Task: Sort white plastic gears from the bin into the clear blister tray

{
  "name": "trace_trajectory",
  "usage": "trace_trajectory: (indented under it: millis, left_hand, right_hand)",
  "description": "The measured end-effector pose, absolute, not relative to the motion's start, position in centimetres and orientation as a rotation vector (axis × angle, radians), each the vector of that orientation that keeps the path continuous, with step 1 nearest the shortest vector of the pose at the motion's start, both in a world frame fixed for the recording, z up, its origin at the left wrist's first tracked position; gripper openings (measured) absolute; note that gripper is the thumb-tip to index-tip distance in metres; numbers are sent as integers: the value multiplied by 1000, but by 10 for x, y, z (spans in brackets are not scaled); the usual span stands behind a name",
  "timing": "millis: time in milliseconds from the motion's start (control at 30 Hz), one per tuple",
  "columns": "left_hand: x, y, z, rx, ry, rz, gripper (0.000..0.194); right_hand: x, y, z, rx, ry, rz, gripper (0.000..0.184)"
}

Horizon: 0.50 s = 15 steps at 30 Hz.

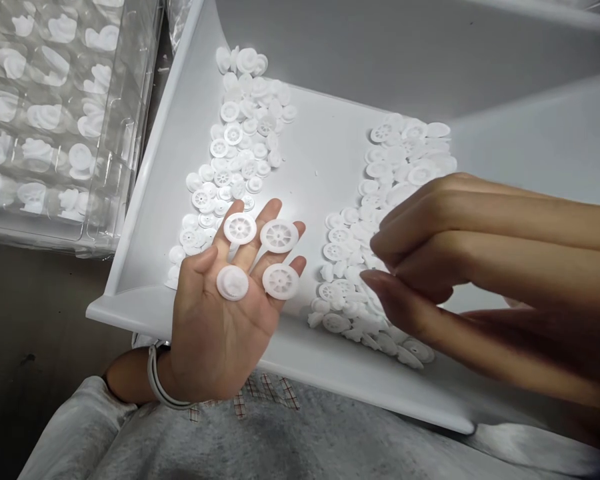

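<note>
Left hand (225, 333): palm up, fingers spread, four white discs (279, 235) resting on it; white bin (325, 153): holds a first heap (233, 157) at that hand's 12 o'clock, a second heap (347, 250) at 2; right hand (443, 263): overlaps the second heap's 3 o'clock side, fingers bent near thumb, grasp indiscernible.

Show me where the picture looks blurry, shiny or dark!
In the head view, the right hand looks soft, while spokes show clearly on discs on the left hand; in the same head view, bright glints streak the clear tray, and the white bin has a greyer far wall.
</note>
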<state>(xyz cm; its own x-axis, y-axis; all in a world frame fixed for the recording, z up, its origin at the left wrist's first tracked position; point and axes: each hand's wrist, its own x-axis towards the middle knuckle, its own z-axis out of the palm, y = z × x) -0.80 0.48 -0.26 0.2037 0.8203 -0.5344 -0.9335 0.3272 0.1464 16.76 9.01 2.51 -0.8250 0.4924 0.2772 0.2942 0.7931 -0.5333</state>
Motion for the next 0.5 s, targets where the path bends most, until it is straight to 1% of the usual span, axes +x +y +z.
trace_trajectory:
  millis: [67, 167, 200, 233, 267, 333, 500]
  left_hand:
    - [-8, 5, -3, -233, 581, 1237, 54]
    - [-6, 8, -2, -263, 605, 1144, 53]
    - [-5, 9, -2, -280, 622, 1080, 52]
    - [-4, 10, -1, -290, 635, 1014, 51]
    - [-4, 12, -1, -291, 641, 958, 51]
    - [-3, 13, -1, -260, 635, 889, 50]
    - [-3, 12, -5, -179, 632, 857, 49]
  right_hand:
    - [165, 90, 24, -645, -2571, 617, 20]
    - [157, 85, 18, -640, -2613, 389, 6]
    - [155, 82, 16, -598, -2627, 319, 9]
    - [152, 78, 13, -546, -2644, 274, 16]
    - [151, 74, 11, -503, -2663, 247, 22]
    - [149, 67, 8, -481, -2718, 249, 29]
    - [148, 61, 9, -572, -2750, 429, 25]
